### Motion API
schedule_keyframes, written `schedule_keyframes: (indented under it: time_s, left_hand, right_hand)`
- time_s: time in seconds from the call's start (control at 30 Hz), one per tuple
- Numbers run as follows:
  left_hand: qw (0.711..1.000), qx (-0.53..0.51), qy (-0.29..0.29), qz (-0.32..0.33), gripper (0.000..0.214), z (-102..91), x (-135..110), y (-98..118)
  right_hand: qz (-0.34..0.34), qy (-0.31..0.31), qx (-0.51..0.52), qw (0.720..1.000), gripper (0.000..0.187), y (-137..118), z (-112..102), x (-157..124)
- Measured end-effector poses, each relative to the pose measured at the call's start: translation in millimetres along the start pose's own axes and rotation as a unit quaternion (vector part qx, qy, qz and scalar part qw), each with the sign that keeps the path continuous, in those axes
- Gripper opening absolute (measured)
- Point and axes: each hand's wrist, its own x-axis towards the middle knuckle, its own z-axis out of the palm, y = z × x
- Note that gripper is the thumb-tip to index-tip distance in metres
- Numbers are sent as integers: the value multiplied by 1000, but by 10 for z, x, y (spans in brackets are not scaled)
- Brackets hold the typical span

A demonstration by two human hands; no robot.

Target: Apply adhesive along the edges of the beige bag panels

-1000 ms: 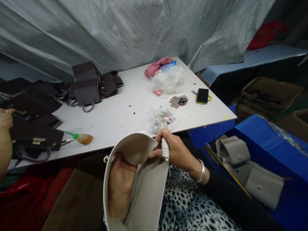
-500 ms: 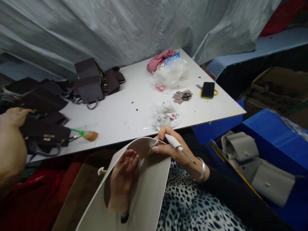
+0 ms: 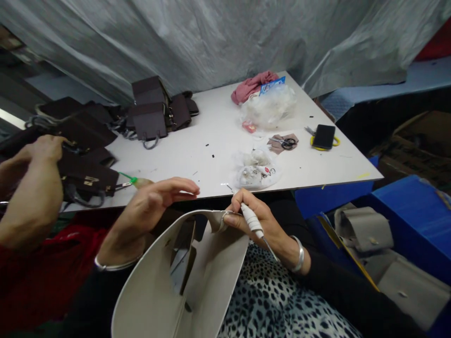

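A light grey-beige bag (image 3: 148, 286), open at the top, stands in my lap. My right hand (image 3: 259, 220) pinches its upper edge between thumb and fingers. The same hand holds an awl (image 3: 251, 217) with a white wrapped handle, its thin metal shaft pointing down towards my wrist. My left hand (image 3: 155, 204) is raised above the bag's left rim, fingers stretched out and nothing in them. Through an opening in the bag's left wall (image 3: 181, 258) I see what lies behind it.
On the white table (image 3: 183, 159) lie dark brown bags (image 3: 150, 117), plastic bags (image 3: 269, 105), scissors (image 3: 287, 142), a phone (image 3: 324, 136) and a pink cloth (image 3: 252, 87). A co-worker's hands (image 3: 45, 150) are at the left. Grey bags (image 3: 366, 227) fill a blue box (image 3: 412, 202) at right.
My left hand has come out from inside the bag and moved up and left over its rim. My right hand keeps its hold. The view has shifted slightly left.
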Motion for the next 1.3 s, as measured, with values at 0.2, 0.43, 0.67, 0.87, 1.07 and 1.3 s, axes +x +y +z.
schedule_keyframes:
  time_s: [0.2, 0.43, 0.67, 0.87, 1.07, 1.3]
  left_hand:
    - [898, 186, -363, -165, 30, 421, 248, -40]
    - [892, 309, -322, -72, 29, 505, 133, -689]
    - [942, 272, -185, -68, 21, 596, 116, -1040]
    - [952, 184, -189, -154, 27, 516, 195, -1214]
    - [963, 78, -121, -230, 26, 619, 387, -1451]
    - [953, 149, -119, -235, 25, 1067, 577, -1737]
  right_hand:
    - [-21, 61, -96, 993, 27, 125, -43, 22]
    - [27, 139, -137, 980, 32, 488, -157, 70]
    - [48, 146, -115, 981, 31, 654, -224, 179]
    - [42, 147, -115, 982, 21, 684, -360, 180]
    - [-6, 257, -153, 954, 35, 594, -843, 162]
    - [19, 295, -298, 908, 24, 606, -1265, 360]
